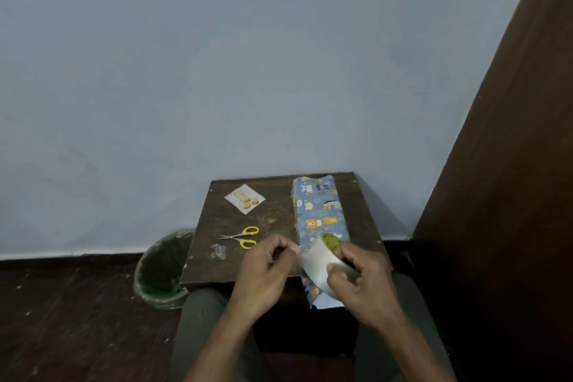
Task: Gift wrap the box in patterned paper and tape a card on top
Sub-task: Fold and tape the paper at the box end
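**Pulling tape from the roll, with the box ends not yet closed**

The right hand (361, 277) grasps the roll of clear tape (325, 260), fingers curled around its rim. The left hand (266, 270) pinches the free end of the tape between thumb and fingertips, just beside the roll at its 9 o'clock. Both hands are at the near edge of the small dark table (273, 220).

The box (319, 214), already covered in blue animal-pattern paper, lies along the right side of the table, from about 1 o'clock to 5 o'clock. Its near end hangs over the table edge, and the paper there looks open and not folded. The card (245, 198) lies at 11 o'clock, well apart from the box. The yellow scissors (243, 237) lie at 8 o'clock, near the left hand, with a crumpled scrap of tape (218, 251) beside them.

What may go wrong, I think: the pulled strip is thin and sticky, so it can fold on itself or stick to the fingers, as the scrap suggests. Neither hand holds the box, so it may shift, or tip over the edge, when tape is pressed on. The open paper end may also tear.
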